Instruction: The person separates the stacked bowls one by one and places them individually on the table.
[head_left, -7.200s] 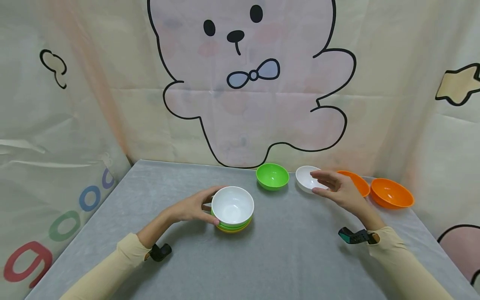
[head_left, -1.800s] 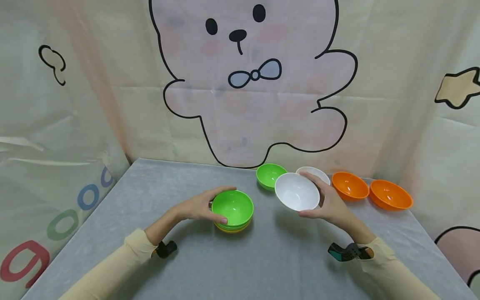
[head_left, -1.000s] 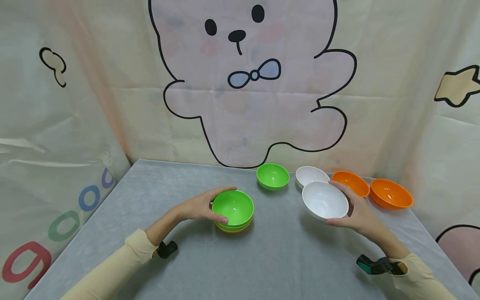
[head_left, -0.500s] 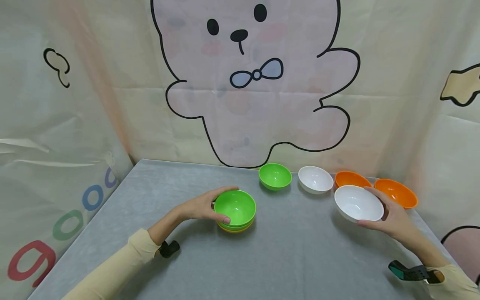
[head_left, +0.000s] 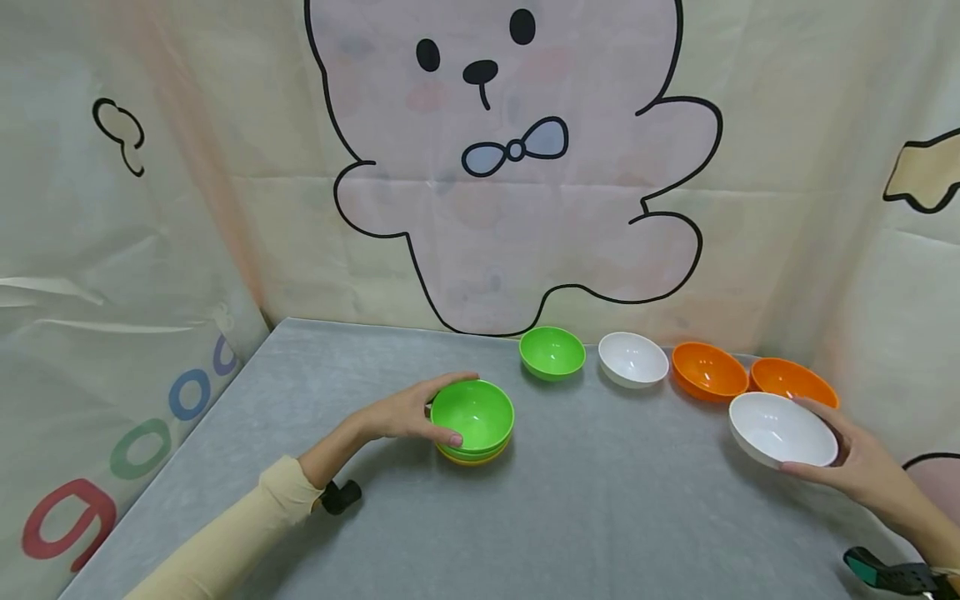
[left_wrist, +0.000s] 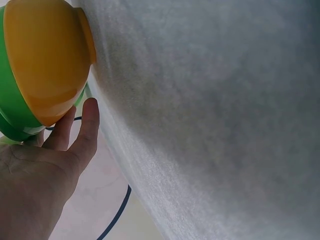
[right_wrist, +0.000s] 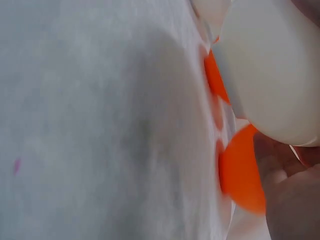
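Observation:
My left hand (head_left: 416,414) holds the left side of a stack of bowls, thumb in front and fingers behind. A green bowl (head_left: 474,415) tops this stack; an orange-yellow bowl (left_wrist: 47,60) is at its bottom. At the right, my right hand (head_left: 873,467) grips a white bowl (head_left: 782,430) by its right side, thumb at the near rim. This bowl is raised off the table, as the gap under its foot in the right wrist view shows. Its far edge overlaps an orange bowl (head_left: 793,379) behind it.
Along the table's back edge stand a green bowl (head_left: 552,353), a white bowl (head_left: 633,360) and another orange bowl (head_left: 708,372). A grey cloth covers the table (head_left: 570,517). Behind it hangs a curtain (head_left: 247,208) with a printed bear.
Earlier the white bowl sat on top of the stack; my right hand has lifted it off and carried it rightward past the back row. My left hand stays at the stack.

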